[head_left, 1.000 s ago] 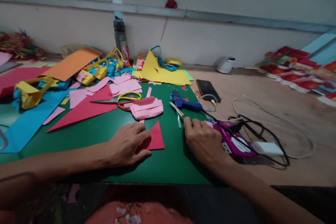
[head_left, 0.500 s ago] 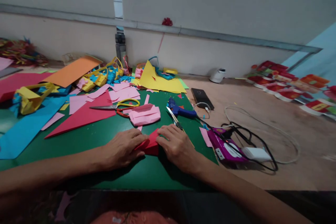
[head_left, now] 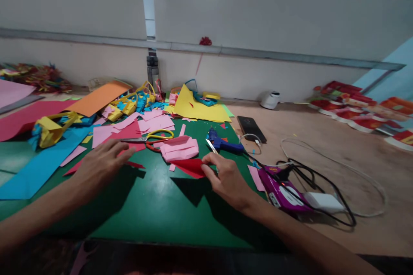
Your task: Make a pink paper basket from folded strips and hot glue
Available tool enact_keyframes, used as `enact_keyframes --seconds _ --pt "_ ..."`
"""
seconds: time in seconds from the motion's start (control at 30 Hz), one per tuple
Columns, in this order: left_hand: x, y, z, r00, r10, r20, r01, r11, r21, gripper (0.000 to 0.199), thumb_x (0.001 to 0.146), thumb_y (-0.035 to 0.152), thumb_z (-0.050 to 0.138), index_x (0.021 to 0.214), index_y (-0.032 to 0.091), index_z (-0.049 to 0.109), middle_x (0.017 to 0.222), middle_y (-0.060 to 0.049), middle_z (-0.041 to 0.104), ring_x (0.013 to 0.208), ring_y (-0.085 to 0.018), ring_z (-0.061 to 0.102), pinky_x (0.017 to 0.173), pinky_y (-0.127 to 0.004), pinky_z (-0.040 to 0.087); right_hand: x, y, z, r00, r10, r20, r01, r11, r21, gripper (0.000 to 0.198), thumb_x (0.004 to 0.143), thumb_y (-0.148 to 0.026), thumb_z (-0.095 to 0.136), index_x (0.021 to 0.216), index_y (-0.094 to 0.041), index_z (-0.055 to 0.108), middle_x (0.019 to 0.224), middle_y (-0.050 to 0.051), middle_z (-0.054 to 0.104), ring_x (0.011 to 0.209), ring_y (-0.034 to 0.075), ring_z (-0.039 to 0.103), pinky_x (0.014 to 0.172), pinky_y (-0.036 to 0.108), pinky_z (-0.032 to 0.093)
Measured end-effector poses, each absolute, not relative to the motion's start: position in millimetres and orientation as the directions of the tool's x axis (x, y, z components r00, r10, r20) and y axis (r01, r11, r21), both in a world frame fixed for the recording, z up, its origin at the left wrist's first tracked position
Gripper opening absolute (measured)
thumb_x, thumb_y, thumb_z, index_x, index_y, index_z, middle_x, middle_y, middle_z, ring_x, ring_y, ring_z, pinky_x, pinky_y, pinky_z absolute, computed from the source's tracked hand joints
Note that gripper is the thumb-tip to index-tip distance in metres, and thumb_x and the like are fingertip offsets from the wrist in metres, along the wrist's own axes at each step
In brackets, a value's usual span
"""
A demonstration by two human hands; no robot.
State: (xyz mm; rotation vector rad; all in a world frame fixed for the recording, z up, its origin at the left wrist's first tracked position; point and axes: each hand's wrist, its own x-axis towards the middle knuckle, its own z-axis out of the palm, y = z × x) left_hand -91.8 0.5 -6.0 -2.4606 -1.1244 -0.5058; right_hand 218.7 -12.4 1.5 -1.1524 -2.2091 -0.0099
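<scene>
My right hand (head_left: 226, 176) pinches one corner of a folded red paper triangle (head_left: 189, 167); it is raised over the green tabletop and casts a shadow. To the left, my left hand (head_left: 105, 159) is above the larger red sheet, with a small pointed red paper piece (head_left: 137, 165) showing under its fingers, seemingly held by the thumb. Behind the triangle lies a folded pink paper piece (head_left: 180, 148). Scissors with yellow and orange handles (head_left: 160, 134) lie beside it. A cutter knife (head_left: 211, 146) is partly hidden behind my right hand, next to a blue glue gun (head_left: 226, 145).
A blue paper strip (head_left: 41, 165), an orange sheet (head_left: 100, 98) and yellow sheets (head_left: 200, 105) lie around. Several small paper baskets (head_left: 53, 131) stand at left and back. On the right are a black phone (head_left: 251, 129), a purple box (head_left: 284, 191) and tangled cables (head_left: 335, 193).
My hands were together on the red paper and have moved apart. The left has gone left with a small red piece; the right keeps the red triangle, now lifted. The view has tilted up.
</scene>
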Motion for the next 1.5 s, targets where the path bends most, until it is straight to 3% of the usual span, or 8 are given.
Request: enact_keyframes --seconds 0.17,0.3,0.47,0.6,0.83,0.97,1.13,1.5 --pt "-43.4 -8.7 14.2 0.531 0.634 0.562 0.615 -0.745 0.258 0.03 0.089 0.026 0.048 0.116 0.014 0.055 0.11 -0.012 0.061 0.101 -0.021 0.056 0.084 -0.033 0.047 212.7 -18.2 3.0 -0.476 0.674 0.565 0.69 0.685 -0.235 0.012 0.083 -0.01 0.046 0.077 -0.018 0.051 0.07 0.004 0.062 0.066 0.016 0.054 0.064 0.029 0.043" --pt "3.5 -7.6 7.7 0.646 0.705 0.291 0.488 -0.676 0.552 0.02 0.085 0.028 0.052 0.087 0.013 0.064 0.076 -0.003 0.063 0.067 -0.014 0.056 0.06 -0.023 0.043 211.5 -28.1 3.3 -0.538 0.608 0.584 0.636 0.747 -0.192 0.012 0.086 -0.01 0.045 0.08 -0.018 0.052 0.068 0.002 0.061 0.062 0.014 0.054 0.072 0.034 0.045" --pt "15.7 -5.9 -9.6 0.588 0.809 0.028 0.471 -0.37 0.801 0.028 0.083 0.021 0.046 0.057 0.012 0.052 0.051 0.006 0.035 0.047 -0.006 0.029 0.044 -0.019 0.021 222.0 -33.8 1.7 -0.501 0.504 0.703 0.551 0.813 -0.19 0.01 0.088 -0.02 0.049 0.097 -0.016 0.051 0.088 0.01 0.064 0.083 0.02 0.059 0.074 0.035 0.048" --pt "13.1 -10.9 -14.5 0.557 0.829 0.053 0.495 -0.383 0.78 0.021 0.082 0.02 0.047 0.065 0.012 0.057 0.056 0.004 0.044 0.051 -0.007 0.034 0.049 -0.019 0.026 222.9 -34.5 -0.4 -0.59 0.394 0.704 0.479 0.874 -0.088 0.027 0.087 -0.032 0.055 0.106 -0.014 0.05 0.086 0.009 0.065 0.085 0.02 0.059 0.076 0.037 0.047" --pt "9.5 -9.2 -26.0 0.549 0.83 0.1 0.57 -0.459 0.682 0.014 0.082 0.021 0.05 0.089 0.013 0.059 0.058 0.004 0.054 0.05 -0.01 0.044 0.049 -0.021 0.033 213.0 -42.1 -17.3 -0.734 0.365 0.573 0.444 0.896 -0.003 0.022 0.087 -0.008 0.039 0.08 -0.014 0.059 0.074 0.007 0.063 0.074 0.018 0.058 0.067 0.033 0.047" --pt "1.8 -5.0 -29.8 0.553 0.728 0.406 0.585 -0.686 0.433 0.036 0.083 0.018 0.051 0.118 0.013 0.048 0.085 -0.007 0.065 0.074 -0.018 0.058 0.065 -0.029 0.045 215.0 -45.9 -26.2 -0.785 0.302 0.541 0.37 0.929 0.018 0.028 0.088 -0.006 0.033 0.076 -0.012 0.058 0.079 0.012 0.067 0.073 0.018 0.062 0.064 0.03 0.049" --pt "-6.7 -11.9 -17.2 0.795 0.314 0.52 0.222 -0.947 0.232 0.036 0.086 0.043 0.05 0.108 0.015 0.053 0.099 -0.013 0.064 0.089 -0.022 0.056 0.076 -0.037 0.044 227.1 -41.7 -20.1 -0.785 0.369 0.497 0.361 0.925 -0.115 0.022 0.089 -0.007 0.037 0.082 -0.014 0.057 0.093 0.012 0.069 0.087 0.016 0.064 0.078 0.031 0.051" --pt "5.2 -23.9 -29.5 0.904 0.255 0.343 0.25 -0.966 0.059 0.026 0.091 0.016 0.035 0.076 0.016 0.056 0.074 -0.007 0.059 0.064 -0.018 0.045 0.06 -0.034 0.034 233.1 -50.1 -26.4 -0.73 0.523 0.44 0.509 0.845 -0.161 0.022 0.087 -0.005 0.036 0.09 -0.015 0.056 0.084 0.007 0.067 0.079 0.015 0.06 0.081 0.039 0.043"
